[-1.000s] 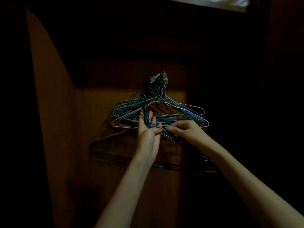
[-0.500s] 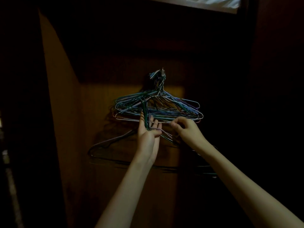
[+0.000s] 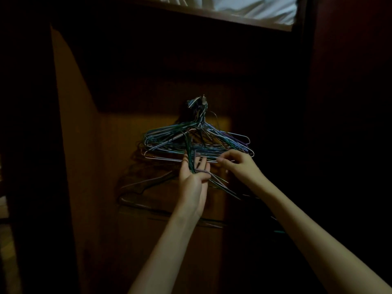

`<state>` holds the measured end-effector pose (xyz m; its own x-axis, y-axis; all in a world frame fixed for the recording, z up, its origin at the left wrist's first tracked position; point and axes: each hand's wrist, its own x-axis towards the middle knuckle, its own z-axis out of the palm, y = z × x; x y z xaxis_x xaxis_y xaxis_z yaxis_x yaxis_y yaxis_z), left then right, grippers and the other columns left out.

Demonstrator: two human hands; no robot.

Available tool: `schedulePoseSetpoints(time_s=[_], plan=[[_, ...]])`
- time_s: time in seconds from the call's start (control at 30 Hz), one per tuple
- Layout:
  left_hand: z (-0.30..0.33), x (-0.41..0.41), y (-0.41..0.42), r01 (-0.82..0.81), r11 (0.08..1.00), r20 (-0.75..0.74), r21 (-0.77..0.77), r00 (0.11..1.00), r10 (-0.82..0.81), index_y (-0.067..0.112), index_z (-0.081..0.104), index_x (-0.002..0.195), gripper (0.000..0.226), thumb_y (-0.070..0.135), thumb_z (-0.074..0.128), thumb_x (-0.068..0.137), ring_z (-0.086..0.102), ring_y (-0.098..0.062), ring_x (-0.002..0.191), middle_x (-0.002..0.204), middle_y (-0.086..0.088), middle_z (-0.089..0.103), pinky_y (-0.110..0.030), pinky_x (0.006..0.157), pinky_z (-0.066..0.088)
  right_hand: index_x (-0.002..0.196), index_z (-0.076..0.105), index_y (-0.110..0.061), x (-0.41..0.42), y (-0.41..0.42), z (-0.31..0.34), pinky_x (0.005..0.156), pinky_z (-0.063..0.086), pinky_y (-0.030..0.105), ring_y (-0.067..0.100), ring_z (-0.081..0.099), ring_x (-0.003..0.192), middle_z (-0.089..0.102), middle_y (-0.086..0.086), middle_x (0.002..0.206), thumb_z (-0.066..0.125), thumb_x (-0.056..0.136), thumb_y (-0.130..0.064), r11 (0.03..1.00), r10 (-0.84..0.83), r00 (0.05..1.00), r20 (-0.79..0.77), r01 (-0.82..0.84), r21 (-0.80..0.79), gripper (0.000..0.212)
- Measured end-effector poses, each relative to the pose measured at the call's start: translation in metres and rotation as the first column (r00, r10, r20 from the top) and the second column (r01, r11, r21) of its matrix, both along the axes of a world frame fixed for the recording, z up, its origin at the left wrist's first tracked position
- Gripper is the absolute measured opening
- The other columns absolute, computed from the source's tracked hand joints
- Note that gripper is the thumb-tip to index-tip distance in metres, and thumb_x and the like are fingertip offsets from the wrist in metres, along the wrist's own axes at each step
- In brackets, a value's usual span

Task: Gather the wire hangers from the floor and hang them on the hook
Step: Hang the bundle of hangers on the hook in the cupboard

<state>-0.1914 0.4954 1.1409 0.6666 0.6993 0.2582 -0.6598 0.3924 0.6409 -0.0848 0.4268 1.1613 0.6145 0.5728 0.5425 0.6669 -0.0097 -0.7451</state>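
Dim wooden panel point(image 3: 148, 240): most wire hangers point(image 3: 197, 143) sit bunched on the hook point(image 3: 203, 100). I see left hand point(image 3: 194, 181), fingers straight, thumb pinning a few unhung hangers point(image 3: 220, 184); right hand point(image 3: 238, 164) pinches one wire. Those remain.

No text, label, brand, number or sign can be read anywhere. The scene is very dim, so faint print on the dark wooden panel point(image 3: 161, 240) or on the pale cloth point(image 3: 254, 5) at the top edge might go unseen, but none shows.
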Motion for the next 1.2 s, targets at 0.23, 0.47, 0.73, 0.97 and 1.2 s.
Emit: schedulePoseSetpoints(time_s=[0.23,0.47,0.73,0.97,1.2], plan=[[-0.008,-0.003,-0.011,0.033,0.999,-0.058,0.026,0.998,-0.032,0.013,0.018,0.150,0.085,-0.033,0.024,0.079,0.038,-0.024,0.135,0.148,-0.014,0.036,-0.034,0.109,0.031,0.097,0.061,0.003,-0.009,0.006,-0.001,0.045,0.039,0.004,-0.013,0.055,0.050,0.057,0.002,0.079,0.055,0.092,-0.005,0.997,0.068,0.997,-0.037,-0.066,0.036,0.011],[-0.004,-0.008,-0.009,0.006,0.998,-0.064,0.067,0.998,-0.002,0.013,0.017,0.150,0.084,-0.032,0.025,0.079,0.036,-0.024,0.136,0.149,-0.015,0.035,-0.035,0.109,0.031,0.095,0.061,-0.011,-0.010,0.016,0.003,0.051,0.044,0.005,-0.015,0.059,0.060,0.058,-0.004,0.083,0.057,0.092,-0.011,0.986,0.101,0.992,-0.069,-0.091,0.143,0.006],[-0.010,-0.017,-0.011,-0.004,1.000,-0.092,0.028,0.996,0.007,0.013,0.020,0.149,0.084,-0.034,0.024,0.079,0.035,-0.026,0.137,0.147,-0.017,0.036,-0.036,0.110,0.029,0.087,0.069,-0.017,-0.010,0.027,0.006,0.086,0.055,0.036,0.020,0.068,0.091,0.071,0.005,0.092,0.061,0.088,-0.008,0.969,0.225,0.961,-0.161,-0.203,0.139,0.012],[-0.014,-0.035,-0.023,0.007,1.000,-0.087,-0.023,0.996,-0.009,0.012,0.019,0.149,0.086,-0.035,0.021,0.077,0.035,-0.029,0.136,0.148,-0.019,0.034,-0.038,0.111,0.030,0.077,0.069,-0.011,-0.011,0.016,0.002,0.084,0.053,0.044,0.022,0.064,0.083,0.068,0.009,0.082,0.066,0.083,-0.009,0.994,0.086,0.990,-0.111,-0.078,0.073,0.007],[-0.013,-0.055,-0.042,-0.001,1.000,-0.082,-0.025,0.997,-0.001,0.011,0.022,0.148,0.087,-0.037,0.018,0.076,0.035,-0.030,0.136,0.147,-0.020,0.035,-0.039,0.111,0.030,0.062,0.058,-0.020,-0.010,0.011,-0.003,0.068,0.052,0.031,0.010,0.059,0.065,0.060,-0.004,0.065,0.073,0.078,-0.013,0.996,-0.085,0.996,0.031,0.086,-0.021,0.023]])
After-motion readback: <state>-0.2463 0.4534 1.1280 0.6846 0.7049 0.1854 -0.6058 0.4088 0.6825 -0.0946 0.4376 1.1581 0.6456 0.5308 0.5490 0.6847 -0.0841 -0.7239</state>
